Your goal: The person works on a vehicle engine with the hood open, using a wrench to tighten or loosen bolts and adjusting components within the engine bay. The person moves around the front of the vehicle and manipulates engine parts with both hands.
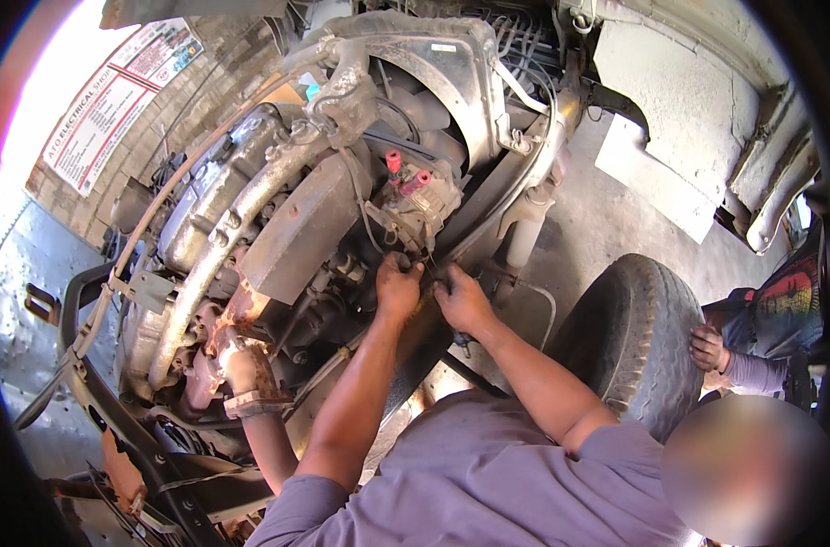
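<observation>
Beside the engine, my left hand (pixel 398 290) is closed, thumb and fingers pinched together just below the alternator-like unit (pixel 424 202). Close to its right, my right hand (pixel 464 301) is also closed, its fingertips meeting the same spot. A thin wire (pixel 431 259) runs down from the unit to between my fingertips. What else the fingers hold is too small and dark to make out. Two red terminal caps (pixel 394 162) stand out on top of the unit. The hands are slightly apart from each other.
Left of my arms is the engine with a rusty exhaust pipe (pixel 251 378) and a metal heat shield (pixel 304 228). Ahead stands the fan shroud (pixel 447 68). A large tire (pixel 629 333) is at the right, with another person's hand (pixel 707 348) on it.
</observation>
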